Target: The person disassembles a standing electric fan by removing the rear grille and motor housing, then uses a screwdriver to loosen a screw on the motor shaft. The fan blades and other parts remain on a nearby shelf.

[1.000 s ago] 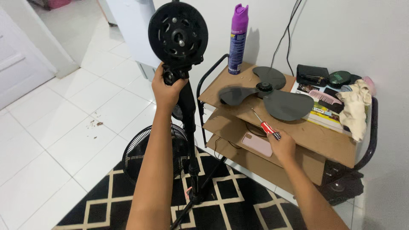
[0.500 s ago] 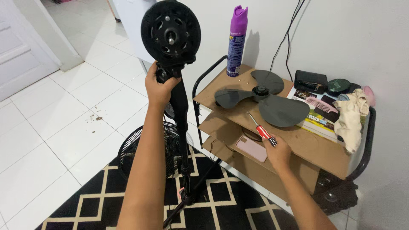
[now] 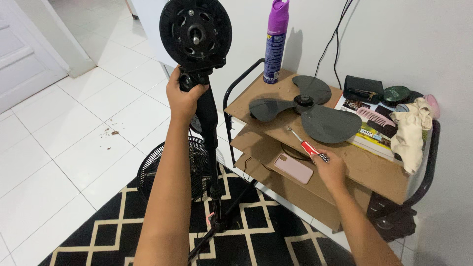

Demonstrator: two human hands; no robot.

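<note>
Fingers of the right hand (image 3: 331,170) stay wrapped around the screwdriver (image 3: 306,146), barely shifted; left hand (image 3: 183,98) still clamps the fan neck (image 3: 197,81).

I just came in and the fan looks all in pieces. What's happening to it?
A person is working on a standing fan. Their left hand grips the neck of the fan stand, just below the bare round motor housing. Their right hand touches the red-handled screwdriver lying on the cardboard-topped cart. The grey fan blade is off and lies on that cart, and the wire grille sits on the floor by the stand.
</note>
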